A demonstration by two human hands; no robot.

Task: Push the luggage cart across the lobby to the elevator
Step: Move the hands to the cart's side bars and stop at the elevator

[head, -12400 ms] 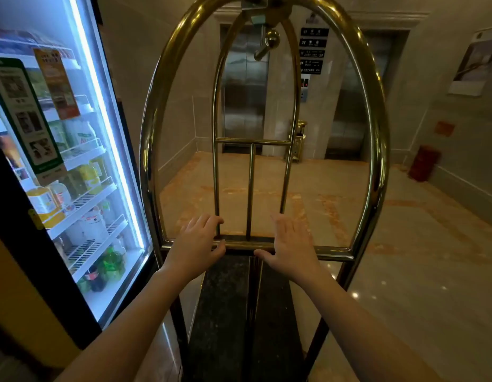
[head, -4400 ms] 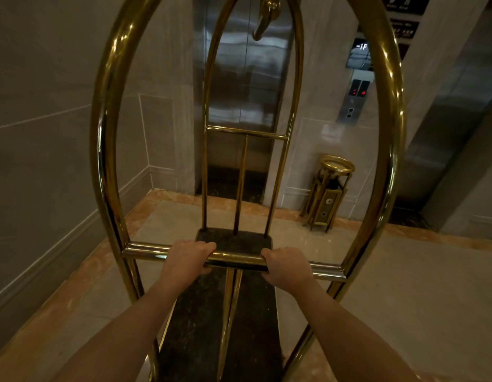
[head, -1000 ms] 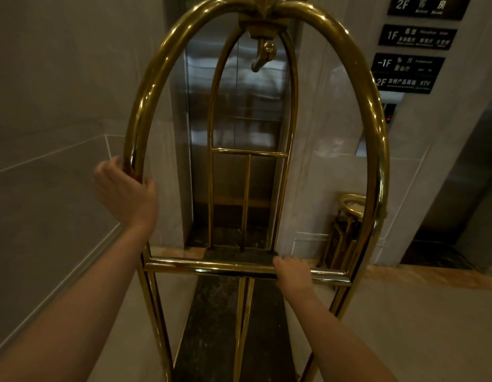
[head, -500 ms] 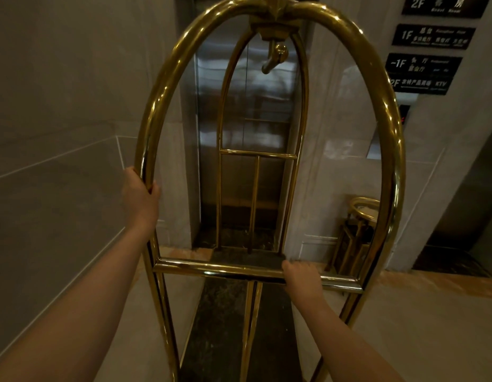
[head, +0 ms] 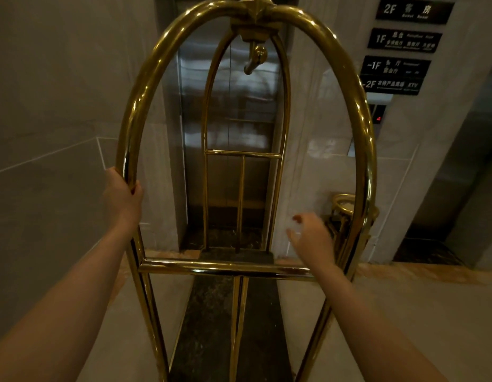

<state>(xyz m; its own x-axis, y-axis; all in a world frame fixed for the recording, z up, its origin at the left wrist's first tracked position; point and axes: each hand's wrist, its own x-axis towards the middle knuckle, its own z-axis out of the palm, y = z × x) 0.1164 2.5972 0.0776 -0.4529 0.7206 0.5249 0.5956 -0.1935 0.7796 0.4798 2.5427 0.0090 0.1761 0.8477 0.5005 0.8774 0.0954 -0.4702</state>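
The brass luggage cart (head: 225,269) fills the view, its near arch rising over a dark carpeted deck with nothing on it. Its far end stands right at the closed steel elevator door (head: 247,111). My left hand (head: 123,198) is wrapped around the left upright of the near arch. My right hand (head: 311,238) hovers just above the right part of the crossbar, fingers apart, holding nothing.
A grey wall (head: 46,161) runs close along the cart's left side. A brass ashtray stand (head: 342,210) sits by the pillar to the right of the door. Floor signs (head: 399,64) and a call panel (head: 378,118) hang on that pillar. A second elevator opening (head: 446,188) lies far right.
My right hand has let go of the crossbar and lifted up and to the right. My left hand stays gripped on the left upright.
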